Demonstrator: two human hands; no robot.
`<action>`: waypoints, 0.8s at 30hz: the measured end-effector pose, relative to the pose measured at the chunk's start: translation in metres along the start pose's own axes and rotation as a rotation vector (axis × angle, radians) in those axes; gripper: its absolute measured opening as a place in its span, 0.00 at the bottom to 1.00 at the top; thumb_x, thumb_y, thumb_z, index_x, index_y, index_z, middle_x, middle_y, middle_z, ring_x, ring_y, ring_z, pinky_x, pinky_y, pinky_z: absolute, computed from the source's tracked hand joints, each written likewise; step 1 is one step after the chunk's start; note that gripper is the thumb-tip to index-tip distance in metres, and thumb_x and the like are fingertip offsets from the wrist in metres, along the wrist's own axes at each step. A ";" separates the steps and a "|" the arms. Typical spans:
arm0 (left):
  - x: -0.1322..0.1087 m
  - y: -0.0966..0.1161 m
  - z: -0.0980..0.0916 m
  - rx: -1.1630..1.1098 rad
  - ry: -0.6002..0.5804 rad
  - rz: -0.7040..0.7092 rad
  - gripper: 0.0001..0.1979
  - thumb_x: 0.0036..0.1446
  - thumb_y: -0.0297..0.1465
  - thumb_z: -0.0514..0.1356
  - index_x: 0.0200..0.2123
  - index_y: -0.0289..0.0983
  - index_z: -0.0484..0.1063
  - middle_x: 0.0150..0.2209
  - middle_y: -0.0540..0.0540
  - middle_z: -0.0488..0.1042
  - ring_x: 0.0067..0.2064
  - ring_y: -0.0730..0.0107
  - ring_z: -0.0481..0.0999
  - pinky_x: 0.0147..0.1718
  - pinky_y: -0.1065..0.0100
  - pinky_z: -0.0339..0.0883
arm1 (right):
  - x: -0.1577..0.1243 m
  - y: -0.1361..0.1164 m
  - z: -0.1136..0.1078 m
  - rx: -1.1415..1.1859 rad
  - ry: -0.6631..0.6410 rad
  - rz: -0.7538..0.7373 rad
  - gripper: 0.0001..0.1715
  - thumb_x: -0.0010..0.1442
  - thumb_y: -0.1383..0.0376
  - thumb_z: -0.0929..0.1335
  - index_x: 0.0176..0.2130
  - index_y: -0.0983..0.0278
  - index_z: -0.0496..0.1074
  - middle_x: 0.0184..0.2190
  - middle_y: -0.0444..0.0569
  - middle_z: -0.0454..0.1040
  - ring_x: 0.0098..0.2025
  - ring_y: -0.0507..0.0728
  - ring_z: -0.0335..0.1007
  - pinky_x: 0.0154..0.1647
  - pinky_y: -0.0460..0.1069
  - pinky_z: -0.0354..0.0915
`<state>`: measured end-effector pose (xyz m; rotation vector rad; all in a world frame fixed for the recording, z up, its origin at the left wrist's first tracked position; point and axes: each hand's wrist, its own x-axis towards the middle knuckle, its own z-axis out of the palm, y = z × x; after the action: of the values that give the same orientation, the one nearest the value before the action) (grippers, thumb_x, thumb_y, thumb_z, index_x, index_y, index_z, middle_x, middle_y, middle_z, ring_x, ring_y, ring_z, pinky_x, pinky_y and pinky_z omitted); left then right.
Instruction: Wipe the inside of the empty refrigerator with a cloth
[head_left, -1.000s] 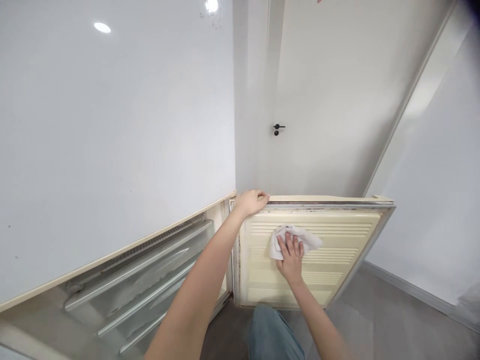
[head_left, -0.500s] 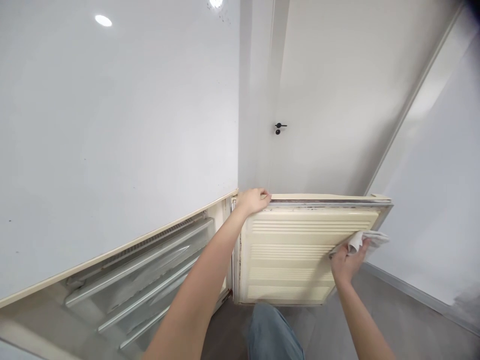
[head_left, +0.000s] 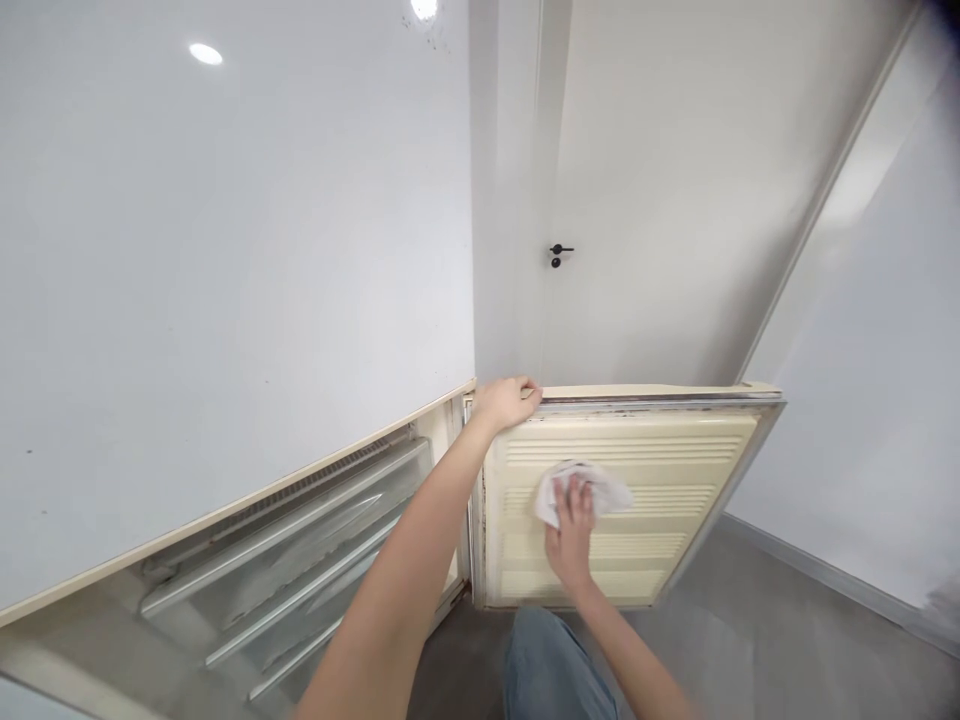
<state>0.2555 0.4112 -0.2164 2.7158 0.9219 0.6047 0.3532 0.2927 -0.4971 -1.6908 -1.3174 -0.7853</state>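
A person's left hand (head_left: 504, 402) grips the top edge of an open, cream-coloured freezer door (head_left: 645, 560) at its hinge-side corner, fingers curled over the rim. The right hand (head_left: 570, 535) lies flat with fingers spread narrowly, pressing a crumpled white cloth (head_left: 581, 488) against the door's ribbed inner panel, just below the left hand. Beside the door's hinge, frosted freezer drawers (head_left: 300, 575) show in the cabinet. Above the door stands a white room door with a black handle (head_left: 558, 254).
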 end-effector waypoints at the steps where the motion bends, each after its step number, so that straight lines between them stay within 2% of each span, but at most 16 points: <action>1: 0.000 0.000 0.000 0.001 0.002 0.000 0.19 0.59 0.44 0.49 0.46 0.49 0.75 0.46 0.50 0.80 0.48 0.58 0.76 0.45 0.62 0.67 | -0.005 -0.013 0.004 -0.005 -0.082 -0.081 0.43 0.61 0.70 0.58 0.70 0.58 0.38 0.71 0.52 0.39 0.71 0.71 0.31 0.62 0.73 0.50; 3: 0.000 -0.001 0.001 0.002 0.003 0.003 0.19 0.59 0.44 0.49 0.46 0.49 0.75 0.47 0.50 0.80 0.48 0.58 0.76 0.45 0.62 0.67 | -0.013 -0.033 0.010 -0.029 -0.222 -0.217 0.45 0.58 0.72 0.59 0.70 0.58 0.40 0.70 0.49 0.44 0.71 0.69 0.34 0.63 0.69 0.51; 5: 0.001 -0.001 0.001 0.001 0.004 0.008 0.19 0.59 0.44 0.49 0.46 0.50 0.75 0.47 0.51 0.80 0.48 0.59 0.76 0.45 0.63 0.67 | -0.018 -0.045 0.012 -0.057 -0.308 -0.286 0.46 0.56 0.73 0.60 0.70 0.58 0.43 0.69 0.47 0.49 0.70 0.67 0.37 0.64 0.66 0.51; 10: 0.000 -0.001 0.000 0.002 0.014 0.015 0.19 0.60 0.45 0.49 0.46 0.50 0.75 0.47 0.51 0.80 0.49 0.58 0.76 0.46 0.62 0.67 | -0.017 -0.041 0.006 -0.059 -0.416 -0.345 0.46 0.55 0.73 0.61 0.69 0.56 0.46 0.68 0.42 0.52 0.69 0.64 0.43 0.66 0.62 0.51; 16: -0.004 0.001 -0.002 0.008 0.013 0.028 0.19 0.59 0.43 0.49 0.47 0.49 0.74 0.47 0.50 0.80 0.49 0.58 0.76 0.45 0.62 0.67 | -0.029 -0.003 -0.011 -0.142 -0.353 -0.262 0.48 0.55 0.75 0.61 0.69 0.55 0.43 0.67 0.45 0.55 0.69 0.65 0.45 0.65 0.64 0.53; 24: -0.005 0.001 -0.004 0.007 0.002 0.021 0.19 0.59 0.44 0.49 0.47 0.50 0.75 0.47 0.51 0.80 0.49 0.58 0.76 0.45 0.62 0.67 | -0.042 0.071 -0.033 -0.252 -0.187 -0.155 0.47 0.58 0.73 0.60 0.70 0.52 0.37 0.70 0.47 0.44 0.70 0.67 0.41 0.62 0.67 0.58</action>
<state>0.2504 0.4076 -0.2139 2.7350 0.8995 0.6092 0.4113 0.2373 -0.5343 -1.9144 -1.5450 -0.9332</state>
